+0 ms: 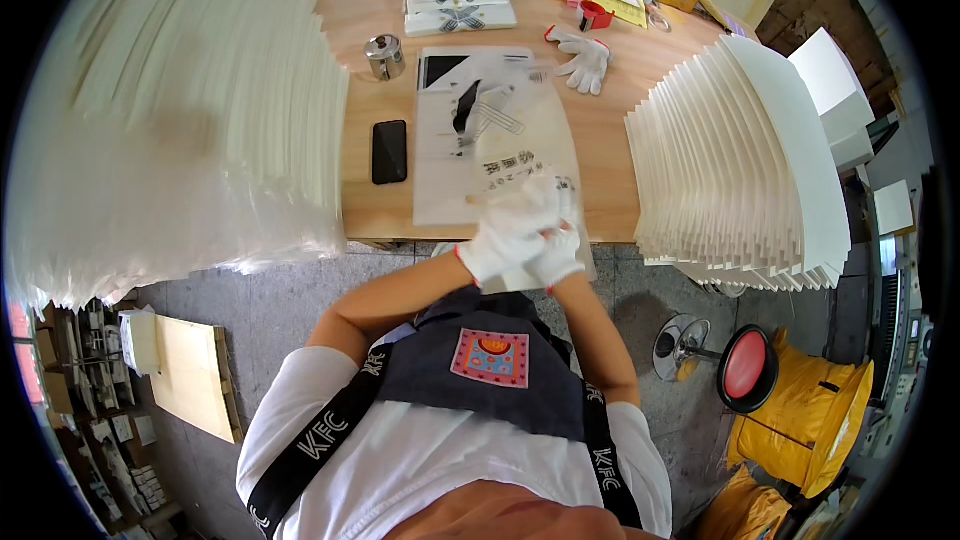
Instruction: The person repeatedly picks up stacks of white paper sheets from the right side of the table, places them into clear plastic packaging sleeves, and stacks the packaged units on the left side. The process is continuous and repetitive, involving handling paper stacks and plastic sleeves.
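Both my hands wear white knitted gloves with red cuffs and meet near the table's front edge. My left hand is closed and partly covers my right hand, also closed. Between them is the near end of a translucent printed plastic bag, blurred by motion; the fingertips are partly hidden. Its right side runs past my right hand over the table edge. Beneath it lies a flat white bag with a black corner print.
A tall stack of white plastic-wrapped sheets stands left, a fanned white stack right. A phone, metal canister, folded printed bags, spare glove and red tape dispenser lie around. A red-seated stool stands right.
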Available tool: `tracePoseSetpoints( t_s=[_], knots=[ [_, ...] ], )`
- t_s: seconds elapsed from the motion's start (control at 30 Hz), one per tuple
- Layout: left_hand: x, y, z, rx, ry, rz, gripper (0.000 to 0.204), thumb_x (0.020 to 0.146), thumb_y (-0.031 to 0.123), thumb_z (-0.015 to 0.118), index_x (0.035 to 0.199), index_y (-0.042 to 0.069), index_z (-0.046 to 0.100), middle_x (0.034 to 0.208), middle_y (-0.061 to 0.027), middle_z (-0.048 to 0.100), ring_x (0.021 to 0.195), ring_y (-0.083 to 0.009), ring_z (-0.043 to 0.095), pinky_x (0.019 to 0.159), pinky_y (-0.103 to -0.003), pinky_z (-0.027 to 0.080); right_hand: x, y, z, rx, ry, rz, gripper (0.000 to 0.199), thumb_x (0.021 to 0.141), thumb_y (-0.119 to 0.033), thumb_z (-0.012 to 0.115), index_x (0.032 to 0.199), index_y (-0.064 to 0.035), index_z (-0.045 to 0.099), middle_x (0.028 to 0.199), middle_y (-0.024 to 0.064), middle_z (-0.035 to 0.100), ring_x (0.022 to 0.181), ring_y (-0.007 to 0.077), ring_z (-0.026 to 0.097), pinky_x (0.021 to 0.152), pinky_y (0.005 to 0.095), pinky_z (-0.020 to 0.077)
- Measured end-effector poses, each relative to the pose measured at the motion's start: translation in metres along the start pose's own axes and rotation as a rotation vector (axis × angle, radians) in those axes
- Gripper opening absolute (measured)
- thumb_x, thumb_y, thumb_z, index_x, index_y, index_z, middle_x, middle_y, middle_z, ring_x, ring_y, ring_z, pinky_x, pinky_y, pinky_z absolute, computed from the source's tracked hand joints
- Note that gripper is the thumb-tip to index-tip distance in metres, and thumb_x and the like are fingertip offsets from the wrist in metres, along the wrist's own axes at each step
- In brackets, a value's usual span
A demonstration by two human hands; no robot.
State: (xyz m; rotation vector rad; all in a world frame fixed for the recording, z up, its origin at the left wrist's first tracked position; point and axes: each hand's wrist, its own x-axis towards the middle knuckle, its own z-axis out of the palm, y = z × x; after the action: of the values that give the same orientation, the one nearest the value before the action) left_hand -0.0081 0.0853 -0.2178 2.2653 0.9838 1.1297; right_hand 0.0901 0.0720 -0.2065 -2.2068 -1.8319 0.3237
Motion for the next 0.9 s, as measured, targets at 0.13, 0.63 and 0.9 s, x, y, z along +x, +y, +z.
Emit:
tracePoseSetpoints(
  t_s=[0.13,0.63,0.9],
  knots=[
    [-0.034,-0.024,-0.019,-0.079,-0.108,-0.268,0.022,0.071,0.006,0.062,0.09,0.016,0.069,0.074,-0.005,0.066,0.065,-0.0235,0.064,0.057,-0.035,0.05,-0.057,0.049,0.022,0.227,0.194,-0.558,0.034,0.082,-0.02,0.063,0.113,-0.0086,0.059,0.106,0.0162,0.065,0.104,0.0362,0.06,0.089,0.046,0.0477],
    [-0.166,-0.071,-0.042,0.208,0.207,-0.506,0.014,0.078,0.006,0.067,0.079,0.006,0.053,0.076,-0.0116,0.055,0.065,-0.0316,0.056,0.056,-0.039,0.045,-0.061,0.103,0.015,-0.316,-0.434,-0.242,0.029,0.09,-0.025,0.045,0.084,-0.0062,0.066,0.073,0.0178,0.068,0.066,0.0354,0.068,0.06,0.0486,0.053],
    [-0.224,-0.024,-0.053,-0.064,0.103,-0.768,0.014,0.078,0.006,0.069,0.08,0.004,0.055,0.069,-0.0076,0.053,0.061,-0.0192,0.054,0.057,-0.031,0.044,-0.093,0.148,-0.011,-0.014,-0.824,-0.485,0.042,0.091,-0.047,0.048,0.092,-0.0113,0.071,0.089,0.0145,0.071,0.083,0.0343,0.068,0.072,0.0443,0.0523]
  ],
)
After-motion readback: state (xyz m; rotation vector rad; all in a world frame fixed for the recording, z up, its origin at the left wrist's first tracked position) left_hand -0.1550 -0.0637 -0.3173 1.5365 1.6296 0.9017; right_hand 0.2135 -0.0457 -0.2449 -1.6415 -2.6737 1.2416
